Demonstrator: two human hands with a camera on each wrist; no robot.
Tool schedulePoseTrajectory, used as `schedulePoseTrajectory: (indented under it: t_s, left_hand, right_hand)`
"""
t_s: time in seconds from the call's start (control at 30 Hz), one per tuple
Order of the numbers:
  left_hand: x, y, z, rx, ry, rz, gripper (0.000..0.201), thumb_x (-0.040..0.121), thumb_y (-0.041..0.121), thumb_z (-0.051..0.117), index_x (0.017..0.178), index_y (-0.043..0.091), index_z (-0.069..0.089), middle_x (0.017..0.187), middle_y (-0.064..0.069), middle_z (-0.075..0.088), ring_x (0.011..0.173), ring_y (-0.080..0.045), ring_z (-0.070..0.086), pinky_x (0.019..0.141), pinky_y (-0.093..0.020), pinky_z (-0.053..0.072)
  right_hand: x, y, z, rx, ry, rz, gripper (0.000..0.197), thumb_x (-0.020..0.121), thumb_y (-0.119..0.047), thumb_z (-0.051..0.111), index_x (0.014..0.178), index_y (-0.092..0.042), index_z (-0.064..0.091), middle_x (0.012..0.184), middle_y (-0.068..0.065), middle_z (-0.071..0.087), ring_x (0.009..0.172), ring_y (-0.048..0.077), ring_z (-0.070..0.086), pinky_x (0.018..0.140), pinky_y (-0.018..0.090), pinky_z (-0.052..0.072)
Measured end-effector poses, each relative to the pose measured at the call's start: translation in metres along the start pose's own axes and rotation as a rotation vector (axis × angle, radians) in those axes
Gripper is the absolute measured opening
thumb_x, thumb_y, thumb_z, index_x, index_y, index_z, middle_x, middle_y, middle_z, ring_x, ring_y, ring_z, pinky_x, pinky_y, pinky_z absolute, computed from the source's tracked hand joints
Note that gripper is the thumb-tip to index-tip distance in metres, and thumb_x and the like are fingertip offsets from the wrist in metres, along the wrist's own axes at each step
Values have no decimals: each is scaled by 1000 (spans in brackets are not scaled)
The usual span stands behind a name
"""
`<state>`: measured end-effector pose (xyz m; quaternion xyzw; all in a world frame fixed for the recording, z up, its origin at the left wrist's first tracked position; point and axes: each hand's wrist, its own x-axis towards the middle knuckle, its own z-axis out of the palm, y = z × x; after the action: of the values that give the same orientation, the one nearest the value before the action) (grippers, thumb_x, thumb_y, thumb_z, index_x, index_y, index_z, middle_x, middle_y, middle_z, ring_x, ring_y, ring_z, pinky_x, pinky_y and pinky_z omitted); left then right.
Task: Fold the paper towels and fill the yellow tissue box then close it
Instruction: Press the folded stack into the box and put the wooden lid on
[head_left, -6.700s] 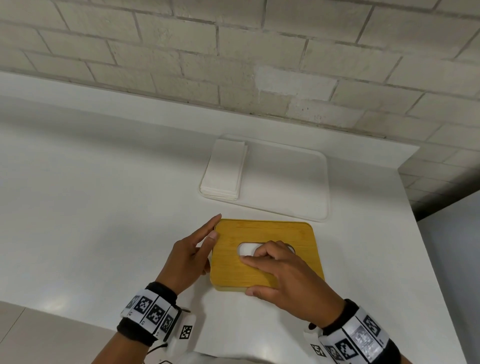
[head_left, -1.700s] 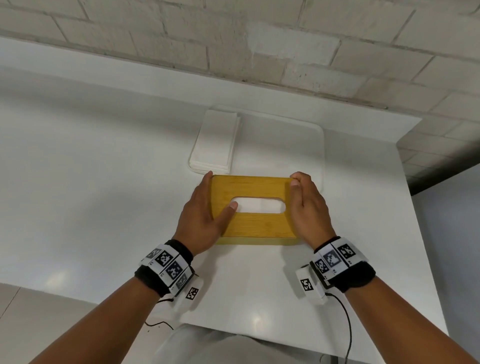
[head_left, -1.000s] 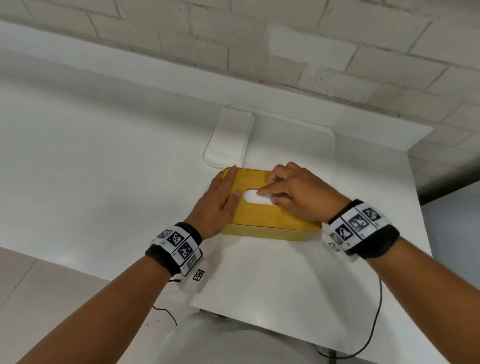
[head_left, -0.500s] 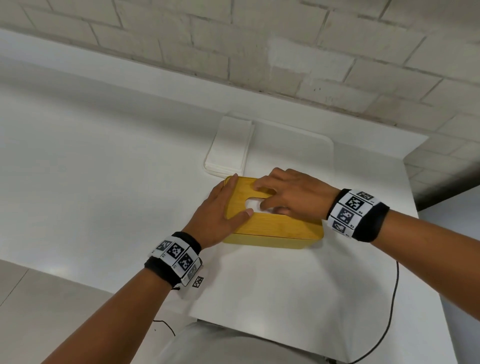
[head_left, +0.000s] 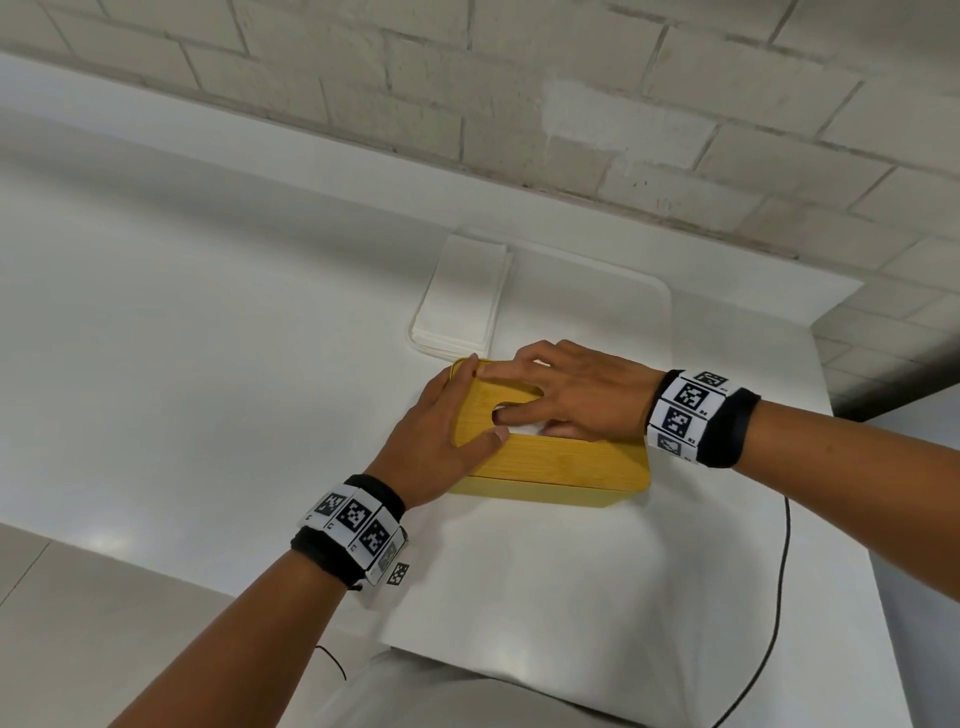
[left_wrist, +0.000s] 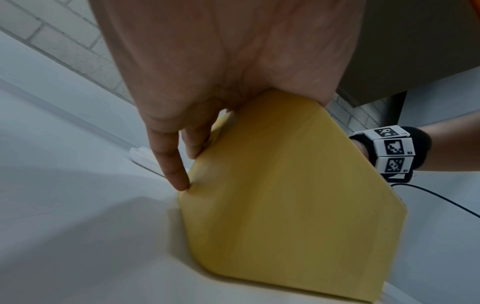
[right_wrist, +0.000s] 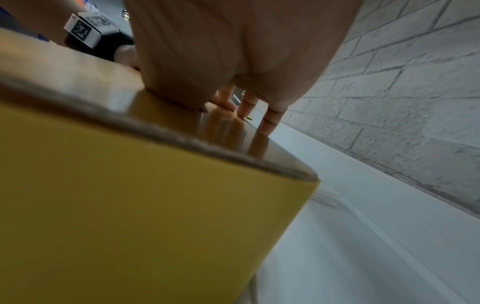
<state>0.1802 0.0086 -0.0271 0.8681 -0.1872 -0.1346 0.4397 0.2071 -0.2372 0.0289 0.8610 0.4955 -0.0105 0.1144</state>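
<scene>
The yellow tissue box (head_left: 561, 475) stands on the white counter with its wooden lid (head_left: 519, 395) on top. White paper (head_left: 530, 429) shows in the lid's oval slot. My left hand (head_left: 441, 431) braces the box's left end, its thumb lying on the lid and its straight fingers (left_wrist: 179, 174) against the side wall (left_wrist: 285, 205). My right hand (head_left: 571, 395) lies flat across the lid, with straight fingers (right_wrist: 249, 105) reaching toward the far left corner and one fingertip at the slot's edge. A stack of folded paper towels (head_left: 462, 301) lies just behind the box.
The towel stack sits on the left part of a white tray (head_left: 613, 322) against the brick wall (head_left: 571, 130). A thin black cable (head_left: 774, 623) hangs from my right wrist over the counter's near right side. The counter's front edge (head_left: 467, 670) is close to my body.
My right hand has slid further left over the lid and flattened out, after poking at the slot. The left hand has stayed at the box's left end.
</scene>
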Motion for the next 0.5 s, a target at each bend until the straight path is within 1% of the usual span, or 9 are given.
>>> schedulePoseTrajectory:
  t_s: [0.07, 0.13, 0.23, 0.3, 0.37, 0.5]
  left_hand:
    - [0, 1, 0, 2, 6, 2, 85, 95, 54, 62, 161, 37, 12, 165, 6, 25, 146, -14, 34, 112, -28, 34]
    - [0, 2, 0, -2, 15, 1, 84, 95, 51, 62, 161, 36, 13, 165, 7, 26, 147, -13, 33, 112, -27, 32]
    - [-1, 2, 1, 1, 14, -5, 85, 95, 52, 62, 161, 36, 12, 166, 6, 24, 148, -13, 31, 114, -27, 31]
    - [-1, 2, 1, 2, 9, -11, 86, 95, 53, 62, 162, 37, 10, 166, 7, 23, 150, -13, 29, 115, -28, 30]
    - [-1, 2, 1, 1, 8, -10, 86, 95, 54, 61, 162, 37, 9, 167, 7, 22, 150, -13, 29, 117, -31, 31]
    - [-1, 2, 1, -4, 14, -10, 86, 95, 51, 62, 162, 36, 10, 167, 8, 22, 150, -12, 28, 119, -33, 31]
  right_hand:
    - [5, 0, 2, 2, -10, -1, 43, 96, -40, 64, 137, -42, 52, 164, 4, 26, 134, 34, 42, 83, 41, 48]
    - [9, 0, 6, 59, 15, 7, 37, 93, -36, 70, 129, -40, 61, 162, 5, 30, 134, 35, 41, 83, 42, 50]
    - [11, -2, 8, 142, 52, 7, 14, 93, -34, 71, 107, -35, 72, 159, 3, 35, 136, 34, 39, 85, 46, 51]
    - [11, -2, 8, 156, 68, 5, 2, 92, -33, 72, 93, -32, 74, 156, 1, 38, 135, 33, 39, 84, 46, 51]
    - [12, -2, 8, 170, 85, 10, 6, 93, -32, 72, 87, -31, 73, 154, 0, 40, 134, 32, 39, 83, 46, 51]
    - [11, -1, 13, 192, 108, 4, 13, 96, -32, 66, 85, -30, 72, 151, 0, 43, 134, 30, 39, 82, 43, 52]
